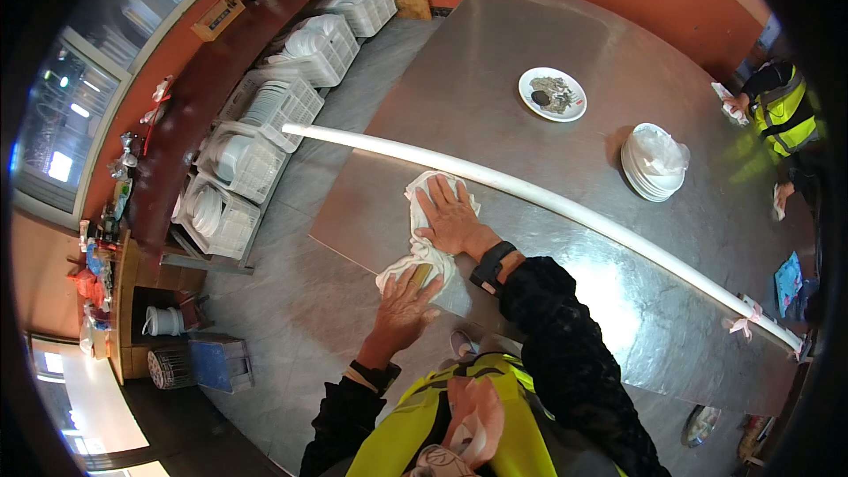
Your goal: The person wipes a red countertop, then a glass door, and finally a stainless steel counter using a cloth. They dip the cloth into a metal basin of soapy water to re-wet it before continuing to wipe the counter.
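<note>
A crumpled white cloth point(420, 252) lies over the near-left edge of the steel table point(565, 181). Flat on its upper part, fingers spread, rests my right hand point(455, 219). My left hand point(399, 316) grips the cloth's lower end at the table edge, its fingers partly bent. A small yellowish-green piece point(422, 276) shows between the left thumb and fingers; I cannot make out what it is. Just beyond my right hand, a long white pipe point(530, 197) crosses the tabletop, its left end sticking out past the edge.
A white plate point(537, 110) with grey scraps and a stack of white plates point(652, 175) topped by a plastic bag stand beyond the pipe. White crates point(234, 155) of dishes line the left wall. At the far right, another person point(782, 110) holds cloths on the table.
</note>
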The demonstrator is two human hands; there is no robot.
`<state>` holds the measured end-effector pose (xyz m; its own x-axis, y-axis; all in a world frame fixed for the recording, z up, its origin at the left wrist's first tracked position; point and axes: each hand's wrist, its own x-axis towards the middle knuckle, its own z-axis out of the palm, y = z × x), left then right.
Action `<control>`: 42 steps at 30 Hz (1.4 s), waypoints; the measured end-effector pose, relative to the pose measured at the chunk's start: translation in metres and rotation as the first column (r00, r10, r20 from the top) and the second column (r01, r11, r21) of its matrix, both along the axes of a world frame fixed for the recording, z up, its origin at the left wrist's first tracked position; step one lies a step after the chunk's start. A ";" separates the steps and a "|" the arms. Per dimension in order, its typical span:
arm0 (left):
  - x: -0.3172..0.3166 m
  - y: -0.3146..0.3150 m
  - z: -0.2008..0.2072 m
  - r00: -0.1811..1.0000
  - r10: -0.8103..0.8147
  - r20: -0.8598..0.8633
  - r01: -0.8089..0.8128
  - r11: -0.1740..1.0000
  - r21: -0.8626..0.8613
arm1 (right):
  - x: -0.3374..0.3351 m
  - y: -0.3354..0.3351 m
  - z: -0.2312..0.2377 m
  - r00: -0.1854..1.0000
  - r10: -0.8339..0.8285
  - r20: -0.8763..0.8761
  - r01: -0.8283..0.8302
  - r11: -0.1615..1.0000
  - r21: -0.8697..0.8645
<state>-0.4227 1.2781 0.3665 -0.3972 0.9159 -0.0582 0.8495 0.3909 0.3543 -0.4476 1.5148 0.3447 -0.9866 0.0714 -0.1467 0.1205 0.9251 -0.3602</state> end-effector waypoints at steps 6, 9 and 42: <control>-0.022 -0.012 0.001 1.000 -0.010 -0.018 0.010 0.999 0.043 | -0.029 -0.013 -0.003 0.999 0.005 -0.033 -0.006 1.000 -0.018; -0.031 -0.014 0.002 0.996 0.017 -0.090 -0.013 0.999 0.047 | -0.050 -0.016 -0.003 0.999 0.029 -0.040 -0.029 1.000 -0.010; -0.275 -0.042 -0.020 0.961 -0.243 -0.129 0.229 0.966 -0.118 | -0.111 -0.067 -0.059 0.889 -0.091 -0.449 0.114 0.993 0.024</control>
<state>-0.6973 1.2366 0.3460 -0.1811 0.9768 -0.1142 0.9605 0.2006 0.1929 -0.5589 1.4481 0.2860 -0.9339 0.1711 0.3138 0.0523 0.9340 -0.3535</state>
